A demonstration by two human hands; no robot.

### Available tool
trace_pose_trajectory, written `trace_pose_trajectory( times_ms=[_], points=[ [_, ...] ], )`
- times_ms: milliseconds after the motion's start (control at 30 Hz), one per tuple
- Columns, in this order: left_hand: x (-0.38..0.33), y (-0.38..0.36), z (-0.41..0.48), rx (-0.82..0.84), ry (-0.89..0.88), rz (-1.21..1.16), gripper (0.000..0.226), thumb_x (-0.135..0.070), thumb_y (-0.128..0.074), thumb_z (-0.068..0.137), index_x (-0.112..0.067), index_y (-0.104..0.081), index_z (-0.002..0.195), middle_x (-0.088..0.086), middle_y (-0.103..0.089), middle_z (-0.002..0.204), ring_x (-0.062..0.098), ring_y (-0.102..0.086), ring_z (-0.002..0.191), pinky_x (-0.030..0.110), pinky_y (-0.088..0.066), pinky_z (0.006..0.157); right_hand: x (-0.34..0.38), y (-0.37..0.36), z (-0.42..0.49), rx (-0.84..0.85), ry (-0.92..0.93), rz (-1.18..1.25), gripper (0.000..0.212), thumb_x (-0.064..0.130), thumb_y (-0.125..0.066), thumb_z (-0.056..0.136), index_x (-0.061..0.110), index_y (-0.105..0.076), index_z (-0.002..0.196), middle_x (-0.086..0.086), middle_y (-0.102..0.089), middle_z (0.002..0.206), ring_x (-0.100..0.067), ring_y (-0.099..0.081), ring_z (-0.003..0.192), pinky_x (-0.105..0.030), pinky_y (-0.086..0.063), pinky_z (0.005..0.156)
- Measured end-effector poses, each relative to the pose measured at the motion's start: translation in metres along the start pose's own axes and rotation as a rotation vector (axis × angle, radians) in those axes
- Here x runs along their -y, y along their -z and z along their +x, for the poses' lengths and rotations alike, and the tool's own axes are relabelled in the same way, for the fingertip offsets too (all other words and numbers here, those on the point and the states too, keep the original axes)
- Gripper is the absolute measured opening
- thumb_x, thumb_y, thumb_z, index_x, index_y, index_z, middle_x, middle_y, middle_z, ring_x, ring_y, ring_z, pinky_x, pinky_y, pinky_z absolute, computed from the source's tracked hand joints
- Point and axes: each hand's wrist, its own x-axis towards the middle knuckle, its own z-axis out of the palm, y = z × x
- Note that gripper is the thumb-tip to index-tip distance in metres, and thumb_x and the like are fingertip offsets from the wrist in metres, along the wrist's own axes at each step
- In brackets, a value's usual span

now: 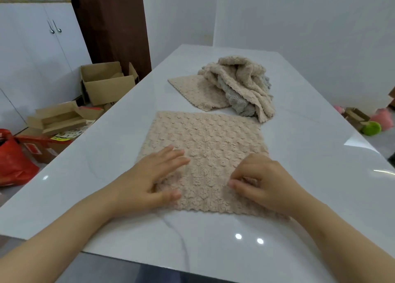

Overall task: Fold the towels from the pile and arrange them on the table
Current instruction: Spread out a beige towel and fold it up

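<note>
- Nearest us, our left hand (149, 180) lies flat on the beige towel (205, 154), fingers spread wide and pressing it to the white worktop (310, 175)
- Our right hand (263, 180) curls its fingers narrowly, pinching the nap near the right front corner
- We judge the towel light, soft and limp; corners or edges are the best hold, since the middle would bunch
- Farther back, the pile (237, 86) of beige and grey towels waits, crumpled
- Beyond the worktop's left edge, open cardboard boxes (106, 83) sit on the floor; we cannot see their contents
</note>
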Motion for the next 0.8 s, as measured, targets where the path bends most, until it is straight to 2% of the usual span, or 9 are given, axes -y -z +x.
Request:
trace_pose_trajectory(
  times_ms=[100, 233, 300, 333, 400, 500, 600, 733, 800],
  points=[
    [0.001, -0.001, -0.017, 0.148, -0.031, 0.181, 0.068, -0.084, -0.025, 0.069, -0.058, -0.008, 0.130, -0.037, -0.001, 0.143, -0.016, 0.013, 0.133, 0.015, 0.016, 0.110, 0.007, 0.003, -0.013, 0.109, 0.019, 0.061, 0.029, 0.045, -0.065, 0.076, 0.016, -0.071, 0.077, 0.005, -0.066, 0.075, -0.011, -0.058, 0.077, -0.025, -0.044, 0.075],
    [-0.002, 0.000, -0.020, 0.078, -0.012, 0.237, 0.054, -0.073, -0.012, 0.080, -0.055, -0.012, 0.131, -0.032, -0.005, 0.144, -0.013, 0.009, 0.135, 0.017, 0.011, 0.112, 0.009, 0.007, -0.017, 0.211, -0.022, 0.002, 0.034, 0.045, -0.071, 0.068, 0.020, -0.072, 0.090, 0.006, -0.066, 0.092, -0.012, -0.059, 0.091, -0.028, -0.045, 0.083],
    [-0.006, 0.000, -0.023, -0.003, -0.051, 0.239, 0.058, -0.064, -0.008, 0.087, -0.042, -0.038, 0.133, -0.021, -0.032, 0.143, 0.000, -0.020, 0.138, 0.030, -0.014, 0.115, 0.011, 0.005, -0.017, 0.149, 0.039, -0.080, 0.020, 0.031, -0.074, 0.068, 0.019, -0.073, 0.084, 0.005, -0.069, 0.086, -0.015, -0.064, 0.082, -0.033, -0.052, 0.074],
    [-0.008, 0.001, -0.023, -0.056, -0.097, 0.281, 0.057, -0.054, -0.013, 0.092, -0.032, -0.054, 0.126, -0.013, -0.049, 0.134, 0.009, -0.041, 0.130, 0.037, -0.033, 0.107, 0.012, 0.003, -0.017, 0.113, 0.067, -0.121, 0.015, 0.022, -0.074, 0.066, 0.018, -0.073, 0.080, 0.005, -0.069, 0.082, -0.016, -0.065, 0.077, -0.032, -0.053, 0.069],
    [-0.010, 0.006, -0.023, -0.157, -0.152, 0.322, 0.041, -0.031, -0.033, 0.090, -0.020, -0.068, 0.109, -0.004, -0.067, 0.115, 0.014, -0.063, 0.107, 0.029, -0.052, 0.083, 0.014, 0.003, -0.018, 0.097, 0.080, -0.192, 0.019, 0.011, -0.071, 0.061, 0.018, -0.072, 0.078, 0.007, -0.069, 0.076, -0.016, -0.066, 0.071, -0.027, -0.053, 0.063],
    [-0.005, 0.012, -0.022, -0.191, -0.040, 0.183, 0.040, -0.013, -0.044, 0.079, -0.022, -0.068, 0.111, -0.008, -0.067, 0.112, 0.006, -0.058, 0.103, 0.013, -0.038, 0.085, 0.013, 0.005, -0.021, 0.109, 0.034, -0.293, 0.027, 0.012, -0.060, 0.060, 0.022, -0.067, 0.085, 0.013, -0.068, 0.076, -0.011, -0.064, 0.068, -0.018, -0.048, 0.055],
    [0.004, 0.022, -0.008, -0.135, 0.124, 0.111, 0.042, -0.020, -0.042, 0.075, -0.038, -0.063, 0.107, -0.021, -0.066, 0.102, 0.004, -0.059, 0.095, 0.011, -0.038, 0.078, 0.005, 0.009, -0.011, 0.127, -0.167, -0.241, 0.029, 0.013, -0.051, 0.074, 0.028, -0.056, 0.098, 0.016, -0.062, 0.077, -0.011, -0.056, 0.069, -0.023, -0.042, 0.061],
    [0.013, 0.046, 0.033, -0.413, 0.281, -0.235, 0.037, -0.009, -0.054, 0.080, -0.045, -0.062, 0.082, -0.030, -0.065, 0.081, -0.012, -0.057, 0.077, 0.001, -0.039, 0.063, -0.020, 0.015, 0.016, -0.109, -0.421, 0.014, 0.025, 0.015, -0.053, 0.085, 0.026, -0.048, 0.106, 0.023, -0.052, 0.075, 0.001, -0.050, 0.060, -0.023, -0.037, 0.055],
    [0.024, 0.048, 0.052, -0.505, 0.381, -0.425, 0.036, -0.006, -0.061, 0.080, -0.042, -0.064, 0.081, -0.018, -0.068, 0.080, -0.004, -0.060, 0.071, 0.011, -0.044, 0.061, -0.032, 0.019, 0.029, -0.197, -0.520, 0.105, 0.027, 0.025, -0.054, 0.088, 0.027, -0.045, 0.113, 0.019, -0.056, 0.082, -0.001, -0.055, 0.065, -0.020, -0.041, 0.058]
  ],
)
